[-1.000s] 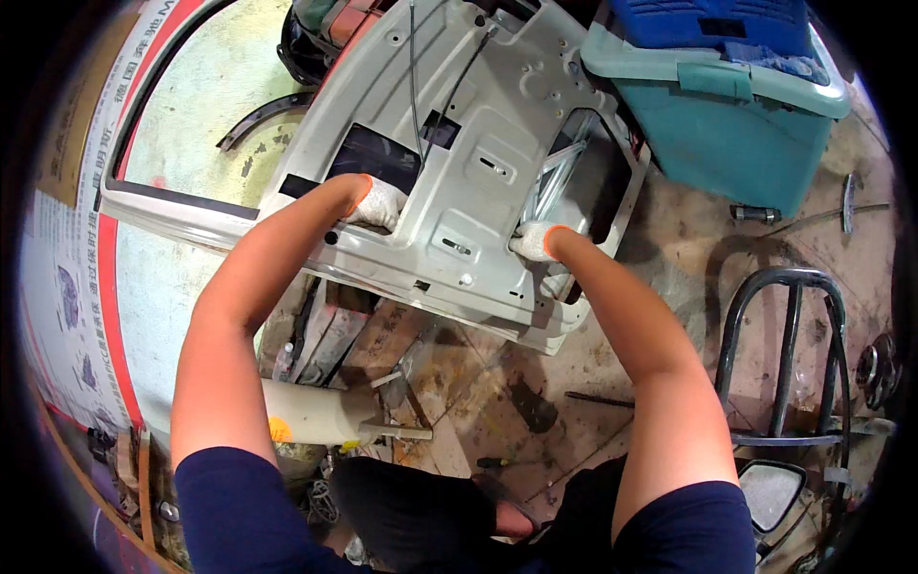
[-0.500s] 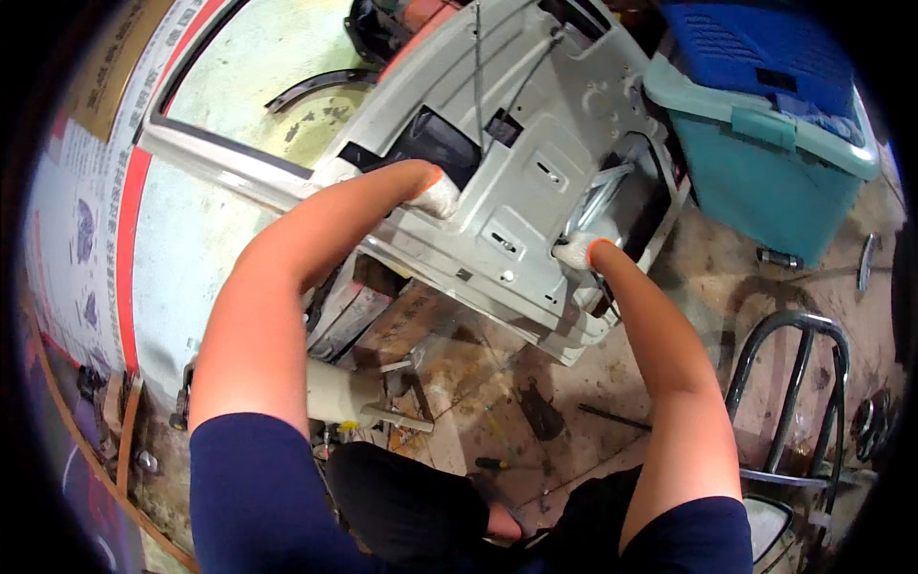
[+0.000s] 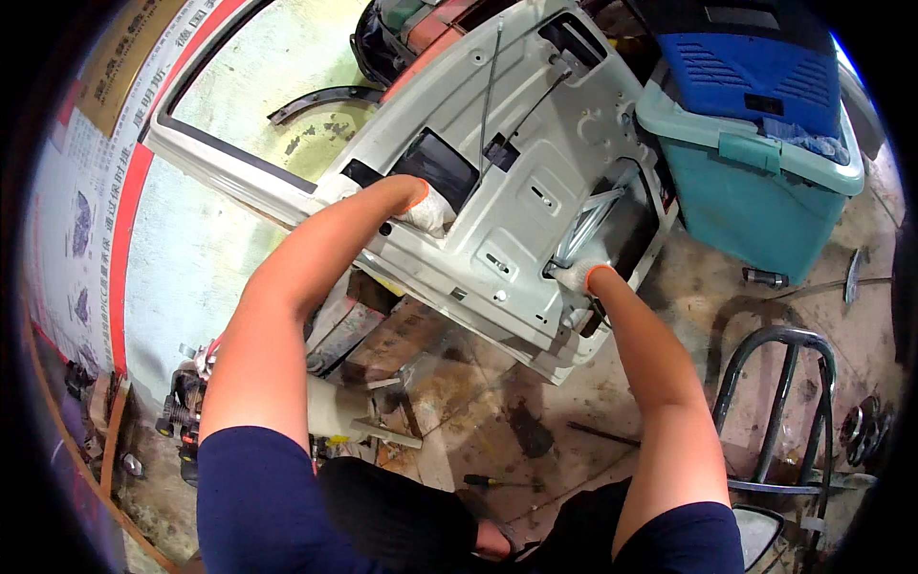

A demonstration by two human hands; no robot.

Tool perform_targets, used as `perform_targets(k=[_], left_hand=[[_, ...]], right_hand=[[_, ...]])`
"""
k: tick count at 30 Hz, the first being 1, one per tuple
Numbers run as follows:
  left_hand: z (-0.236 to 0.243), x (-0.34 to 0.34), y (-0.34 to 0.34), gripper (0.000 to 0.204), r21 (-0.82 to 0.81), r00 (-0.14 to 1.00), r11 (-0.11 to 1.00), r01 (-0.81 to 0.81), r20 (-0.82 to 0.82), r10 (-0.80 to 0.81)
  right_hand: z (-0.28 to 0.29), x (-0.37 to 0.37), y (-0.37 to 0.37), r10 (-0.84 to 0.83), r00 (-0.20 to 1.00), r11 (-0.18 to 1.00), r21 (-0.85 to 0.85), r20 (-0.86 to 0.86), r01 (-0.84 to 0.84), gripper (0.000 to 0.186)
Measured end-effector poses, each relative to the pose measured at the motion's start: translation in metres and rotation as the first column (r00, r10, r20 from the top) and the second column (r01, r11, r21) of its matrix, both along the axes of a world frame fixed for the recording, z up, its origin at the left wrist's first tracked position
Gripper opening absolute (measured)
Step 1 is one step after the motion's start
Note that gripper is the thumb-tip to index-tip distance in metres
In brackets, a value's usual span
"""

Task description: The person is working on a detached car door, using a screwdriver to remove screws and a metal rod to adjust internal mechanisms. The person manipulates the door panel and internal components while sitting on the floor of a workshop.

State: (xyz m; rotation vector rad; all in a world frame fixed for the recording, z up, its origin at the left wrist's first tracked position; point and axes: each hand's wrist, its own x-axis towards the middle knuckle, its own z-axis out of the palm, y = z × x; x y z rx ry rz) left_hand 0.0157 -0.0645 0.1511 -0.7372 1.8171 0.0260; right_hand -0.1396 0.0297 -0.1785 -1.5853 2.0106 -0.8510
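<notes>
A pale grey car door (image 3: 459,253) lies tilted before me, its bare inner panel full of slots and openings. My left hand (image 3: 430,212), in a white glove with an orange cuff, rests at the lower edge of a dark rectangular opening (image 3: 435,163); its fingers are hidden. At the larger opening on the right, my right hand (image 3: 577,276), gloved alike, has its fingers closed at the lower end of the metal window regulator (image 3: 591,222). The forearm and glove hide part of that grip.
A teal storage box (image 3: 755,206) with a blue case (image 3: 751,72) on its lid stands right of the door. A black tubular frame (image 3: 779,407) is at the lower right. Wooden blocks (image 3: 397,340) lie under the door's near edge, and a screwdriver (image 3: 483,480) is on the stained floor.
The whole view has shifted slightly, so the door sits a little lower in it. Both hands stay at nearly the same places on the door.
</notes>
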Motion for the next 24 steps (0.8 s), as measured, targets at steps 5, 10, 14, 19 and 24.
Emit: perform_targets(k=[5,10,14,19,24], left_hand=[[-0.004,0.008,-0.016,0.047,0.049,0.995,0.995,-0.091,0.033,0.09],[-0.005,0.005,-0.008,0.046,0.05,0.993,0.994,-0.095,-0.064,0.098],[0.004,0.009,0.011,0.047,-0.057,0.999,0.997,-0.05,-0.021,0.049],[0.022,-0.013,0.091,0.035,-0.581,0.929,0.795,0.173,-0.172,-0.329],[0.034,0.033,0.166,0.021,-0.769,0.352,0.608,-0.195,-0.634,-0.689]], right_hand=[[-0.013,-0.003,-0.01,0.095,0.991,0.995,-0.018,0.091,-0.094,0.053],[-0.004,-0.015,-0.005,0.172,0.979,0.954,0.23,0.108,-0.193,0.065],[-0.006,0.002,-0.006,0.067,0.889,0.934,0.285,0.452,-0.216,0.064],[-0.025,-0.003,-0.015,0.121,0.871,0.95,0.199,0.476,-0.241,0.074],[-0.018,-0.006,-0.005,0.079,0.926,0.987,0.101,0.37,-0.124,0.062]])
